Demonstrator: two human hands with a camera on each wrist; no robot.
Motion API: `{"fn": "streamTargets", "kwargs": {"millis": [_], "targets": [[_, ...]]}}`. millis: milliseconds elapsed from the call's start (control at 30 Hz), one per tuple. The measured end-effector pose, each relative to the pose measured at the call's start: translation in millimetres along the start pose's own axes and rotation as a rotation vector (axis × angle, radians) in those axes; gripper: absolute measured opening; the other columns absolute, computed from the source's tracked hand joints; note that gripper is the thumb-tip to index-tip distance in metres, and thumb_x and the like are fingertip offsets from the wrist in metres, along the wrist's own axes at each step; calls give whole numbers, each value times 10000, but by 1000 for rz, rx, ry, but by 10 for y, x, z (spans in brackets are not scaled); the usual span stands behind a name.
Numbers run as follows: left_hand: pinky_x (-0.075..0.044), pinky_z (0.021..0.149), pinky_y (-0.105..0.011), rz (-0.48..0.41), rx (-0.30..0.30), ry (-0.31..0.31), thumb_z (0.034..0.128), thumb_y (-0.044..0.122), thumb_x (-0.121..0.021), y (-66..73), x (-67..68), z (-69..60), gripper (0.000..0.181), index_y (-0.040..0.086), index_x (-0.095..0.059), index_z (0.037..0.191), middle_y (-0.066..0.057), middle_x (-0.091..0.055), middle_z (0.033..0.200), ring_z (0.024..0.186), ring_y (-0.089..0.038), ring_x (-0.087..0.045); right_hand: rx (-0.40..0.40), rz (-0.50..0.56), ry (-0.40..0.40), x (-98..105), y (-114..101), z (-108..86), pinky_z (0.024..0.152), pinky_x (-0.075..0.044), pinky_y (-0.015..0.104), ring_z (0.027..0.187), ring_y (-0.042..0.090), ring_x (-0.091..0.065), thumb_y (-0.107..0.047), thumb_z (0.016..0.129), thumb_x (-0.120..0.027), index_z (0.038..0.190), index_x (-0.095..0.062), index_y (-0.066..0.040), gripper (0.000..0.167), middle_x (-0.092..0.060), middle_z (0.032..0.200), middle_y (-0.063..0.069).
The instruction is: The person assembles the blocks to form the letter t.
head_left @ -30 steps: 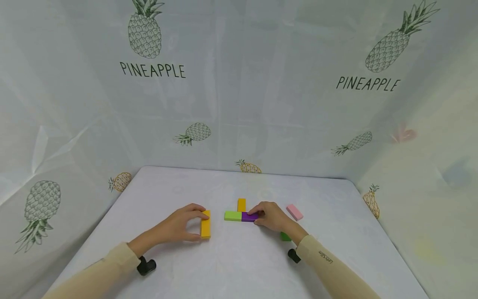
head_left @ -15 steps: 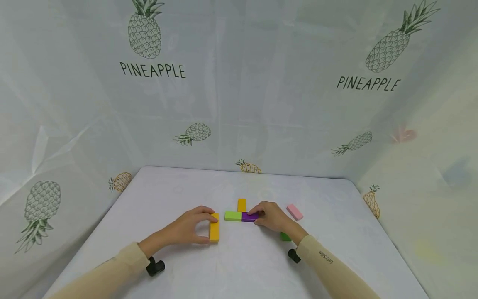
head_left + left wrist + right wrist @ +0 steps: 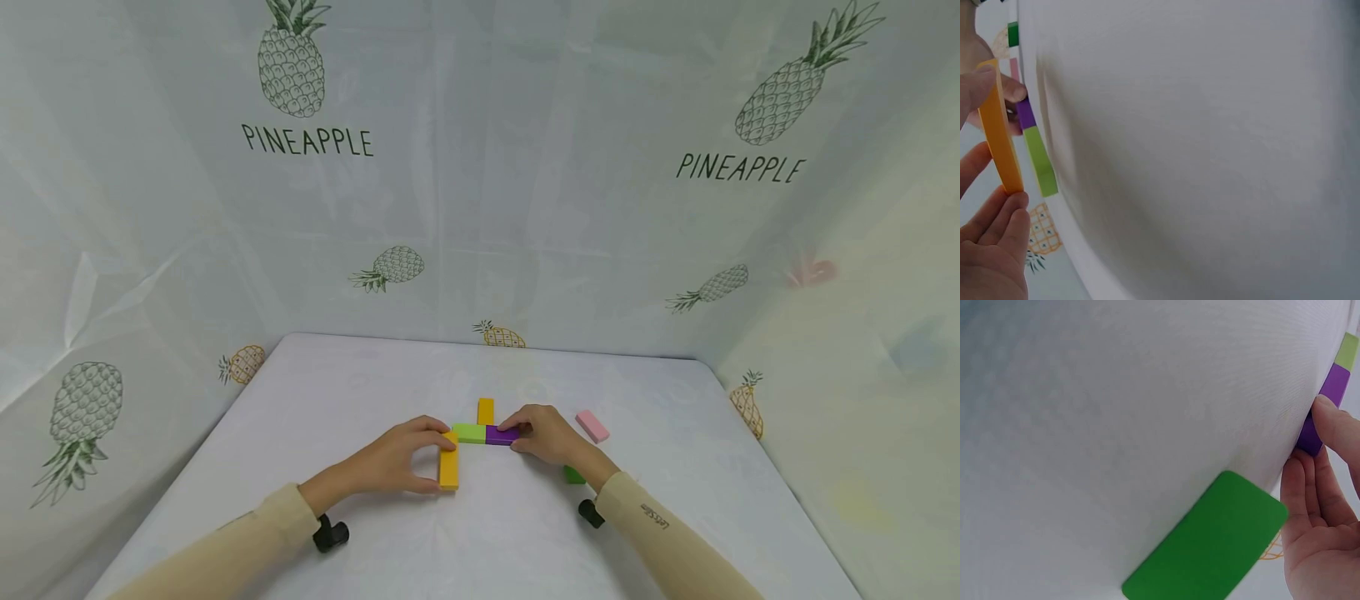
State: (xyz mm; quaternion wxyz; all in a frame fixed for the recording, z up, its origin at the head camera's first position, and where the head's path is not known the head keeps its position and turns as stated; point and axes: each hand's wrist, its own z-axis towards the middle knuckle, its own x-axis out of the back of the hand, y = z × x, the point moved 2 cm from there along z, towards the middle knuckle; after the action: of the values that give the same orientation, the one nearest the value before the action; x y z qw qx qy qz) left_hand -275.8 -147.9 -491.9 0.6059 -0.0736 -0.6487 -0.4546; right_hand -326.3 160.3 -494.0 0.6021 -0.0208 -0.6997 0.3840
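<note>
**Long yellow block [image 3: 448, 468] in left hand [image 3: 392, 460]; purple block [image 3: 501, 435] in right hand [image 3: 549, 435]**

Edges and room: white table [image 3: 360, 375], rounded far corners; far edge well beyond the blocks. Tabletop spreads between the two forearms and out to both side edges. Long yellow block near the middle, its far end just beside the left end of the lime block [image 3: 470, 433]; whether they touch, cannot tell. The left wrist view shows it seemingly raised off the table.

Hands: left, thumb and fingertips pinching the long yellow block by its ends; right, thumb and fingers gripping the purple block's right end.

Materials and shapes: flat rectangular blocks, smooth, solid-coloured. Purple and lime lie end to end, touching. Small yellow block [image 3: 486, 411] set crosswise behind their seam. Green block [image 3: 1207, 540], rounded corners. Tabletop finely textured.

Surroundings: pink block [image 3: 592, 426], lying askew beyond the right hand. Right forearm partly covers the green block in the head view. Beige sleeves [image 3: 660, 533]; black wrist device [image 3: 332, 535] at each cuff. Pale backdrop [image 3: 510, 167], creased, printed with pineapples.
</note>
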Motion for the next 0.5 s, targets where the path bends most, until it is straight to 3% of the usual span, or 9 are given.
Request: {"fn": "streamTargets", "kwargs": {"millis": [500], "targets": [[-467, 1182, -431, 8, -36, -38, 864, 463, -888, 167, -111, 175, 549, 275, -707, 1346, 56, -562, 1489, 1376, -183, -547, -7, 3, -3, 7, -23, -5, 997, -590, 403, 1052, 158, -645, -126, 943, -822, 1220, -808, -222, 293, -736, 1190, -21]]}}
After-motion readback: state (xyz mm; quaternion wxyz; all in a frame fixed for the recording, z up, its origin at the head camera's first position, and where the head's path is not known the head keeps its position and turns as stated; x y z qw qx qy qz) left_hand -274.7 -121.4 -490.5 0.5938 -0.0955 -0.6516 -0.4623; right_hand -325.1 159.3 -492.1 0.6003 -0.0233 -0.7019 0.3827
